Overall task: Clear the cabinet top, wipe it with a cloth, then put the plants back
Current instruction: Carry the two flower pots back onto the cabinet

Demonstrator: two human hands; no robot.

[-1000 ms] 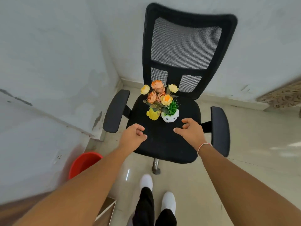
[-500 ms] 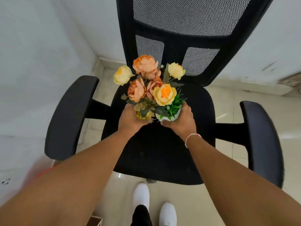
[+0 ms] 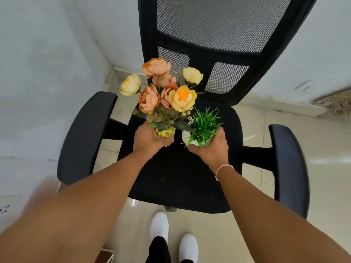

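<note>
My left hand (image 3: 149,140) grips a yellow pot (image 3: 164,132) that holds a bouquet of orange and yellow flowers (image 3: 163,92). My right hand (image 3: 210,149) grips a small white pot (image 3: 187,136) of spiky green grass (image 3: 204,124). Both pots are held just above the black seat (image 3: 180,177) of an office chair, a little apart from each other. Neither the cabinet top nor a cloth is in view.
The chair's mesh back (image 3: 218,29) rises right behind the plants, and its armrests (image 3: 83,137) (image 3: 290,168) stand on both sides. White walls close in at the left and behind. My white shoes (image 3: 159,224) stand on the tiled floor before the chair.
Both hands reached in from the seat's front edge and closed on the two pots. The pots have come up off the seat and moved apart, the grass pot to the right.
</note>
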